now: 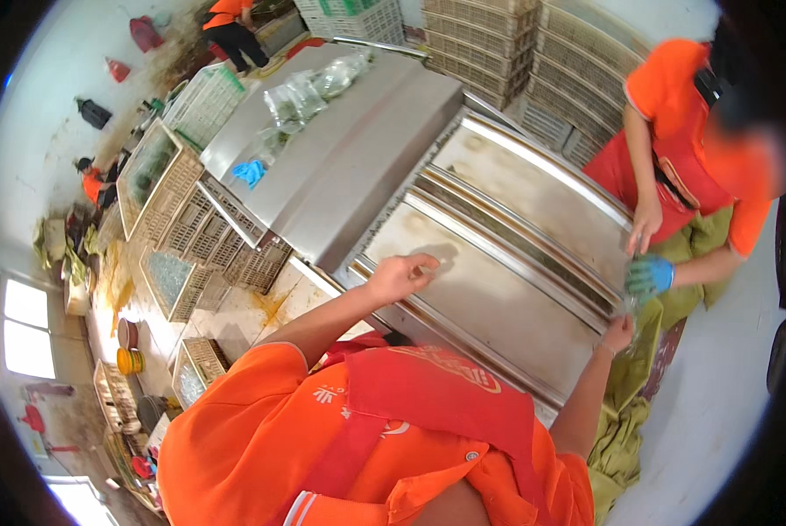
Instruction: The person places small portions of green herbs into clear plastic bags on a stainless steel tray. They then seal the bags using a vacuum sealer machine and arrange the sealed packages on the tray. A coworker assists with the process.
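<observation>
My left hand [402,277], fingers curled apart with nothing seen in them, is over the near channel of a conveyor with a pale belt [498,289]. Out to the right, my right hand [618,334] pinches the edge of a clear plastic bag [631,322] beside the conveyor's end. Close to it is a co-worker's gloved hand [649,276], blue and green, at the upper part of the same clear plastic. The co-worker's bare hand [644,223] is just above that glove.
A steel machine hood [366,151] bears clear bags of greens [294,102] and a blue glove [249,173]. Stacked plastic crates [485,39] stand behind; more crates [202,210] are at the left. Green woven sacks [619,447] lie at the right. Other people work farther off.
</observation>
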`<action>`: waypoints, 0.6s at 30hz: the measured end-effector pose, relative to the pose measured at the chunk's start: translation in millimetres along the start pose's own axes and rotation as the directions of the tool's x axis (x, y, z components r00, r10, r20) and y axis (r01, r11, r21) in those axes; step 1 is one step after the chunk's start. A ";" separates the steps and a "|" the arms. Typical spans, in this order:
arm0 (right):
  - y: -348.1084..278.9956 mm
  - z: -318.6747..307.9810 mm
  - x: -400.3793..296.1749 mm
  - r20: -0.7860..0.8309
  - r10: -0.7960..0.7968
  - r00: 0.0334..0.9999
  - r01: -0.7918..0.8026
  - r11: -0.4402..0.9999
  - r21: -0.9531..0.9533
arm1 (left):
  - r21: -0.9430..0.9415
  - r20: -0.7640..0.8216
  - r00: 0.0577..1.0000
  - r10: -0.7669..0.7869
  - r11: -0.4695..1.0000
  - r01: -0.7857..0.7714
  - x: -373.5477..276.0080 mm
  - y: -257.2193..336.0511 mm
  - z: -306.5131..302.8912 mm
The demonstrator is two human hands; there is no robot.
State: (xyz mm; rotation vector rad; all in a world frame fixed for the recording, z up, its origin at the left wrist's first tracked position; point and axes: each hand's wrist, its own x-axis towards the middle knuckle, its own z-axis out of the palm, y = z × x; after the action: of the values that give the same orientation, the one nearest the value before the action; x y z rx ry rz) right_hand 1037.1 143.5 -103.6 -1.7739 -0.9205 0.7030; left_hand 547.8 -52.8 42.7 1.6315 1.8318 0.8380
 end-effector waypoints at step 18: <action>-98.8 117.9 -265.7 0.631 -0.011 0.776 -0.068 0.993 0.101 | 0.300 -0.793 0.587 -0.162 0.735 0.608 66.5 -250.2 -313.4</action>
State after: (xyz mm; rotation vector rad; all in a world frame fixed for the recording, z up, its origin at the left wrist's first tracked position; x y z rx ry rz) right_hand 772.0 2.8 -39.2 -1.4530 -1.2601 1.3994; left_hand 142.2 -34.5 61.7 1.0750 3.1347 0.8503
